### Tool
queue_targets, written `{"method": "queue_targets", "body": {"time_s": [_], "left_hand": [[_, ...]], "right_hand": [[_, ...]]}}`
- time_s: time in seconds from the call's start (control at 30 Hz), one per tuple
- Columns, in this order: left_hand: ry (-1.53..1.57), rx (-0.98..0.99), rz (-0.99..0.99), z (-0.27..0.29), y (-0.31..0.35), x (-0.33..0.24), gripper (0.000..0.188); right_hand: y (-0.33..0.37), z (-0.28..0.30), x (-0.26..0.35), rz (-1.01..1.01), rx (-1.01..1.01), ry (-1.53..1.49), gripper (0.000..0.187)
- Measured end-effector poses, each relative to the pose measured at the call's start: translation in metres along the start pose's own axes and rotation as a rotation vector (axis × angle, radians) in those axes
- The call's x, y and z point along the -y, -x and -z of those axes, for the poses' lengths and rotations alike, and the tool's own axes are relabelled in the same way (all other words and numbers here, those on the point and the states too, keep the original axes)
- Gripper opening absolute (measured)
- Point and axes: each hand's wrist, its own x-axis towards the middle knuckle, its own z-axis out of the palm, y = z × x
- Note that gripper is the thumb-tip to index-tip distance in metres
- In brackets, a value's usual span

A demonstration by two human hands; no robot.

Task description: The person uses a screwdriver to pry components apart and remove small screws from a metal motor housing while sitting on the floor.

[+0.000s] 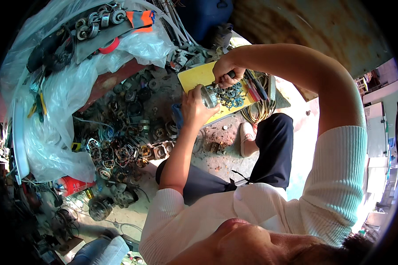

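Observation:
My left hand [193, 109] grips a round grey metal part [209, 96] and holds it over a yellow tray [198, 75]. My right hand [227, 72] is closed around a dark tool handle [231, 75] whose tip points down at that part. Several metal rings and washers [232, 96] lie in the tray just right of the part. Red-handled tools [253, 90] rest at the tray's right side. Both hands are close together above the tray; the tool's tip is hidden between them.
A heap of motor stators with copper windings [124, 150] covers the ground on the left. Clear plastic sheeting [53, 115] drapes over clutter, with bearings [97, 20] and a red tape roll [109, 46] on top. A cable coil [257, 112] lies beside my white shoe [247, 139].

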Motion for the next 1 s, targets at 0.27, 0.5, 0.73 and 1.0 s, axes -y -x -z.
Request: {"method": "queue_targets", "body": {"time_s": [0.27, 0.5, 0.73, 1.0], "left_hand": [[0.008, 0.014, 0.000, 0.000, -0.004, -0.001, 0.080], [-0.010, 0.027, 0.003, 0.000, -0.004, -0.001, 0.081], [-0.031, 0.029, -0.011, 0.000, -0.004, -0.003, 0.080], [0.014, 0.024, 0.204, 0.005, -0.011, 0.004, 0.080]], "right_hand": [[-0.009, -0.016, -0.009, 0.179, -0.322, 0.152, 0.014], [-0.005, -0.026, -0.022, 0.295, -0.444, 0.239, 0.019], [-0.064, -0.005, -0.035, 0.322, -0.583, 0.137, 0.012], [-0.051, -0.061, -0.051, 0.577, -1.012, 0.604, 0.032]]}}
